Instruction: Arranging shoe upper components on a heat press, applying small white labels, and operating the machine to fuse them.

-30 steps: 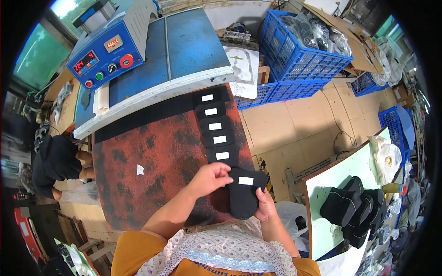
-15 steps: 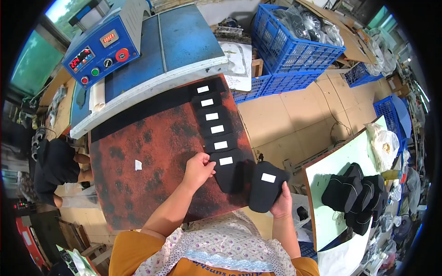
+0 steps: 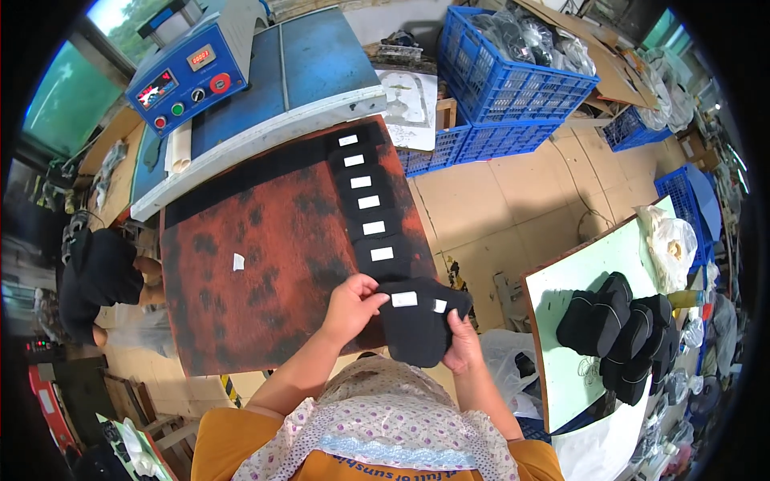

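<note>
Both of my hands are on black fabric pieces with small white labels at the front right of the red-brown board. My left hand pinches the upper left edge of one black fabric piece, beside its label. My right hand grips the right side, thumb on top, where a second black piece with its own label shows partly behind the first. How many pieces lie under them is hidden. Ahead of my left hand, a row of overlapping labelled black pieces runs away along the board's right side.
A blue machine with a control box stands at the far side of the board. Rightward, a pale green table bears stitched black items. Blue crates stand far right. Another person is at the left.
My right hand has brought its black fabric piece leftward to my left hand, which now pinches it. A second label has come into sight there. The view has shifted slightly.
</note>
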A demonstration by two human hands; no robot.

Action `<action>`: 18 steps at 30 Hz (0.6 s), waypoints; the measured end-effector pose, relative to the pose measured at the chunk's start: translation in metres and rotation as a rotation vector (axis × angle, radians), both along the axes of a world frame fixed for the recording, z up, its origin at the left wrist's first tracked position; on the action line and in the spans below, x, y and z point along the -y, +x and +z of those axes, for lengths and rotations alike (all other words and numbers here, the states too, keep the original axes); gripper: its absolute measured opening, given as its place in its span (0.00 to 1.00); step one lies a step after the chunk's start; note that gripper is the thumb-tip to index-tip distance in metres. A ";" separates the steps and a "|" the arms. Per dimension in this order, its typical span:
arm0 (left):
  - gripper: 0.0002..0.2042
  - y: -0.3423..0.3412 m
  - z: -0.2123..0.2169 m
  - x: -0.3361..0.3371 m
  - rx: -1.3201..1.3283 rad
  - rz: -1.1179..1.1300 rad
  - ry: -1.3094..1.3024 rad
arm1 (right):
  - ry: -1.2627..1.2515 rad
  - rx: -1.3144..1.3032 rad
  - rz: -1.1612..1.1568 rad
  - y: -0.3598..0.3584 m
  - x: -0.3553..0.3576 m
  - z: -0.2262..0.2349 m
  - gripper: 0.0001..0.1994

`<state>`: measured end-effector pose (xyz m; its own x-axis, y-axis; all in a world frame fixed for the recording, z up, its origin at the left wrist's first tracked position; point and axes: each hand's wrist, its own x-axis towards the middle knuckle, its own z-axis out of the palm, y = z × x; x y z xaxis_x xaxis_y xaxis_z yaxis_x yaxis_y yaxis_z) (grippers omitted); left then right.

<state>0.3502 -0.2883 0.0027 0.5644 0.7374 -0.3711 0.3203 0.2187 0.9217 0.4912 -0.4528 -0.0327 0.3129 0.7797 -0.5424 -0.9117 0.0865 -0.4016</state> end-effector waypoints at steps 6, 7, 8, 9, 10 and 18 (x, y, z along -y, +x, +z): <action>0.14 -0.006 -0.028 -0.016 -0.151 0.181 0.073 | 0.011 -0.138 -0.077 0.035 0.035 0.001 0.22; 0.14 -0.006 -0.031 -0.017 -0.150 0.182 0.074 | -0.007 -0.110 -0.083 0.036 0.038 0.001 0.22; 0.15 -0.006 -0.034 -0.018 -0.195 0.167 0.268 | -0.007 -0.110 -0.081 0.036 0.039 0.000 0.22; 0.16 -0.006 -0.036 -0.018 -0.241 0.152 0.462 | -0.005 -0.095 -0.055 0.033 0.038 -0.001 0.20; 0.16 -0.001 -0.027 -0.013 -0.283 0.204 0.703 | -0.008 -0.076 -0.040 0.031 0.039 -0.001 0.19; 0.07 -0.007 -0.014 0.048 0.055 -0.133 0.016 | -0.018 -0.107 0.030 0.001 0.022 0.003 0.16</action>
